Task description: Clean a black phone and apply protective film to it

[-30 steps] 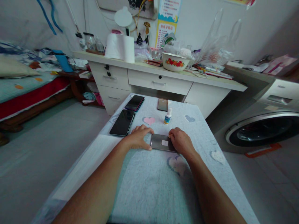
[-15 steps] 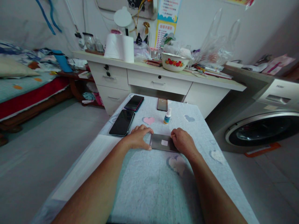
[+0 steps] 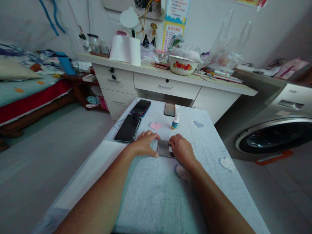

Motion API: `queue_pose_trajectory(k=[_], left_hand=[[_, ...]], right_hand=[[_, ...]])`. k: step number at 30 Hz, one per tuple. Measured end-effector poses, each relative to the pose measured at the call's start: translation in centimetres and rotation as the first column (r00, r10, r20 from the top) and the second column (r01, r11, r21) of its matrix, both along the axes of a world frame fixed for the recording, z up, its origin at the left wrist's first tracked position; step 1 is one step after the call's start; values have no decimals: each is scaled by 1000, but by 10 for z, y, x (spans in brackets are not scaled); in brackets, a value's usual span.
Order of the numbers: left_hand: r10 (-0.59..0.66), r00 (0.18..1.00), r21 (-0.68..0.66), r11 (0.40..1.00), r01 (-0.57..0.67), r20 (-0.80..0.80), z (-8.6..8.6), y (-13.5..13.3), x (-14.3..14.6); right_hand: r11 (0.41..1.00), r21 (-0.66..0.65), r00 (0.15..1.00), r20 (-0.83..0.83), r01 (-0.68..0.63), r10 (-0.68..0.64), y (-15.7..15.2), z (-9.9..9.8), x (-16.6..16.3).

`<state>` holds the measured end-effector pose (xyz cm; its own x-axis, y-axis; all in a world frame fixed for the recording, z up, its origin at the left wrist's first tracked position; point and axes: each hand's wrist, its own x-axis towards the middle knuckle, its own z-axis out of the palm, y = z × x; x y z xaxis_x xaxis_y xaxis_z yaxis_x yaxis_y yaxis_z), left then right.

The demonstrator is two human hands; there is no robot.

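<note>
"Surface (image 3: 151, 198) first: pale blue, heart-printed. What lies along its left side?"

"Black phone (image 3: 128, 128), face up, beside the left hand (image 3: 146, 144). Just beyond it, pink-edged phone (image 3: 140, 107)."

"State of each hand?"

"Left: thumb and forefinger set wide, one at each left corner of the grey slab (image 3: 163, 148), holding it. Right hand (image 3: 182, 148): fingers curled narrow over the slab. Anything tucked under them: cannot tell."

"Slab position?"

"Flat on the surface between the hands, probably a phone; right end hidden by the right hand."

"Technique, in your judgement?"

"Brace at the corners, left fingertips off the face. Right-hand pressure light and even; any movement best run along the length, so the slab does not skid."

"Smaller items?"

"Brown-framed phone (image 3: 170, 109), flat, well beyond. White-capped bottle (image 3: 175, 122), upright, near the right hand; allow knuckle clearance. Smallest: pale square (image 3: 170, 149) on the slab's face, partly covered. Label or reflection, cannot tell."
</note>
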<state>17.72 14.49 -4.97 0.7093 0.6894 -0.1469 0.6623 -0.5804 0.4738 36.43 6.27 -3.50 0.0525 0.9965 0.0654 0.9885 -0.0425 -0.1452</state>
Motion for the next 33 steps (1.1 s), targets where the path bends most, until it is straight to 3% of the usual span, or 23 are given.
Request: queue_pose_trajectory(k=[10, 27, 33], left_hand=[[12, 1000, 5, 1000, -13, 6, 2, -1, 0], [-6, 1000, 1, 1000, 6, 17, -1, 1, -1], [5, 1000, -4, 1000, -5, 15, 0, 1, -1]], right_hand=[[988, 32, 988, -30, -149, 150, -1, -1, -12], [989, -35, 987, 72, 147, -144, -8, 6, 20], [985, -45, 983, 86, 166, -161, -8, 6, 16]])
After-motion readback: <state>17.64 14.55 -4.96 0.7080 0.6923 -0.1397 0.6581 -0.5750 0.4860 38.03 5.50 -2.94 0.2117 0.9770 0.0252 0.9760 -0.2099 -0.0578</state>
